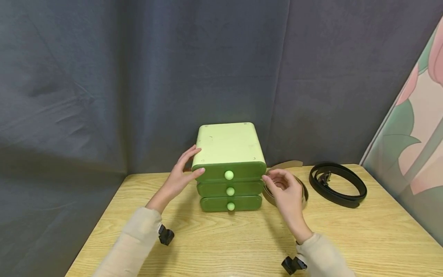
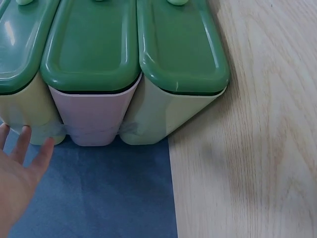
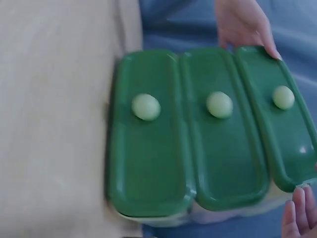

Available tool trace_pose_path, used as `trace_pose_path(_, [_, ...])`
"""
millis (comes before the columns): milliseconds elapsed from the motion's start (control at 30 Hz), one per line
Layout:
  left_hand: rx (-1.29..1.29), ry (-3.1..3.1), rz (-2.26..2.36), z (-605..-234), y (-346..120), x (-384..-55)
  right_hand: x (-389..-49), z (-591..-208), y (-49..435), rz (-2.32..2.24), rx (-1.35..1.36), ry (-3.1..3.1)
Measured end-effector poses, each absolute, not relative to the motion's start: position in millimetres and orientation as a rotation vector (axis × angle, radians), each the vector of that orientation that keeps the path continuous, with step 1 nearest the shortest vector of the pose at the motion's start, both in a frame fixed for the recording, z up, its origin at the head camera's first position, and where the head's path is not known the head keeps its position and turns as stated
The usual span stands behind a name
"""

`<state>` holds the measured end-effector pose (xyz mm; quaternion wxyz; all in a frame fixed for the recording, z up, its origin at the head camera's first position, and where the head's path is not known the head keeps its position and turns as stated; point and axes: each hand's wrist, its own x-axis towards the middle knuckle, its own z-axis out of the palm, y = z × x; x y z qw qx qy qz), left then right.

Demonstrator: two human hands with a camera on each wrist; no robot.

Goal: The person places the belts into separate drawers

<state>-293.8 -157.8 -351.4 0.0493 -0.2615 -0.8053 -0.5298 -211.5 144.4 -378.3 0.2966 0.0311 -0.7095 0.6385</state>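
A small drawer unit (image 1: 228, 144) with a pale top and three stacked green drawer fronts stands on the table, each front with a round light-green knob (image 1: 228, 175). My left hand (image 1: 178, 181) rests at its upper left side, thumb at the top drawer's front edge and fingers spread along the side. In the left wrist view, straight fingers (image 2: 21, 144) lie against the pale side wall. At the opposite side, my right hand (image 1: 287, 192) has its fingertips right at the top drawer's right corner, fingers loosely bent. The right wrist view shows these fingers (image 3: 299, 210) beside that corner.
Behind my right hand lies a coiled tan belt (image 1: 305, 194), partly hidden. Farther right, a black belt (image 1: 346, 200) with a metal buckle is coiled on the wooden table (image 1: 225, 246). A dark curtain (image 1: 207, 69) hangs behind; a flower-patterned panel (image 1: 408, 173) borders the right.
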Motion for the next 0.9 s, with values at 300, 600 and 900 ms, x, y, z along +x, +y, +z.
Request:
trace_pose_path(300, [-0.745, -2.388, -1.603, -353, -153, -292, -209, -405, 120, 1.732, 0.145, -1.976])
trace_pose_path(600, [-0.701, -2.319, -1.588, -359, -150, -293, -213, -423, 97, 1.747, 0.220, -2.034])
trace_pose_path(900, [-0.697, -2.287, -1.581, -362, -148, -294, -217, -433, 82, 1.778, 0.186, -2.041])
